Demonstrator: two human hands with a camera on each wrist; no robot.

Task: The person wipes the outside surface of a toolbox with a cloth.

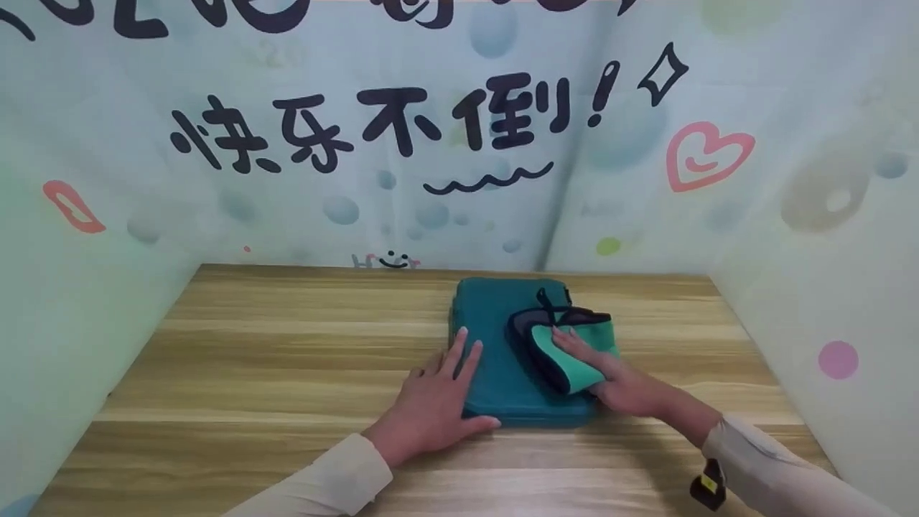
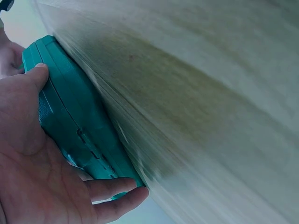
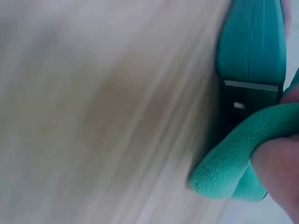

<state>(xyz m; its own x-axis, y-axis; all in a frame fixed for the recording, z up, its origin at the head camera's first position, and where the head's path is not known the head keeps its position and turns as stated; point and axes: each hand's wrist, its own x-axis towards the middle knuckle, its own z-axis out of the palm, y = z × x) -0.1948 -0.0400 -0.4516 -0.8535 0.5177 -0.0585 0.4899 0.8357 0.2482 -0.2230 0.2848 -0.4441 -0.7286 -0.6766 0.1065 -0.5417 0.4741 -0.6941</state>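
**A:** Where's the case?

**B:** The teal zip case (image 1: 495,359) lies flat on the wooden table (image 1: 273,359), a little right of the middle and near the back edge. On top of its right half sits a folded green cloth (image 1: 574,352) with a dark border, its near end hanging just past the case's front right corner.

**A:** And the hands?

**B:** The left hand (image 1: 434,409) lies flat against the case's left side. Its fingers are straight and slightly spread, with the fingertips up on the lid and the thumb along the near edge. In the left wrist view the palm and thumb (image 2: 32,79) press against the case's side (image 2: 74,121), where the zip seam shows.

**A:** Gripping it?

**B:** No, flat and relaxed, just touching. The right hand (image 1: 610,377) rests on the cloth with its fingers laid over the top. The right wrist view shows a finger (image 3: 275,163) pressing into a fold of the cloth (image 3: 224,168) next to the case's edge (image 3: 252,42). I can't tell whether that counts as a pinch, because the thumb is hidden.

**A:** Anything around them?

**B:** Pale printed backdrop panels (image 1: 790,215) stand on three sides of the table, with black lettering, a pink heart (image 1: 707,154) and soft coloured dots. Both arms wear light sleeves (image 1: 330,485).
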